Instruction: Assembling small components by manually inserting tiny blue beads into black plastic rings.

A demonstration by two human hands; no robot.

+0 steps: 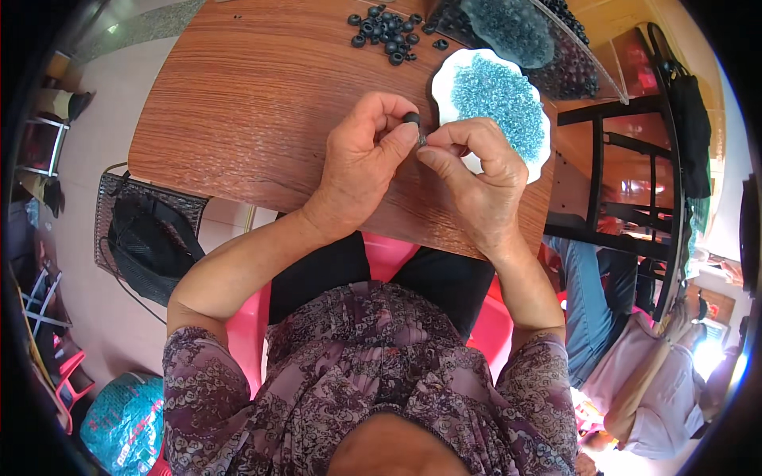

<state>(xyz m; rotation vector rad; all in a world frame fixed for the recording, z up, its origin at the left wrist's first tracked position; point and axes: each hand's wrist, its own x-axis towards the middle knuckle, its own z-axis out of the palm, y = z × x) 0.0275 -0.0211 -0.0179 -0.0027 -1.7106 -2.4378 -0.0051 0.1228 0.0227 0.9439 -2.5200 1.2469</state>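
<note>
Over the table, my left hand pinches a small round black piece between thumb and forefinger. Close by on the right, my right hand has thumb and forefinger closed on a tiny clear piece, whose exact kind is too small to make out. The two sets of fingertips almost meet. Behind my right hand, a white scalloped plate carries a heap of small clear bluish pieces. Several loose black hollow pieces, like those at my left fingers, lie at the far side of the table.
A clear-walled box with more black and bluish pieces stands at the far right of the wooden table. A black bag rests on a seat at the left. Another person sits at the right, near a black metal frame.
</note>
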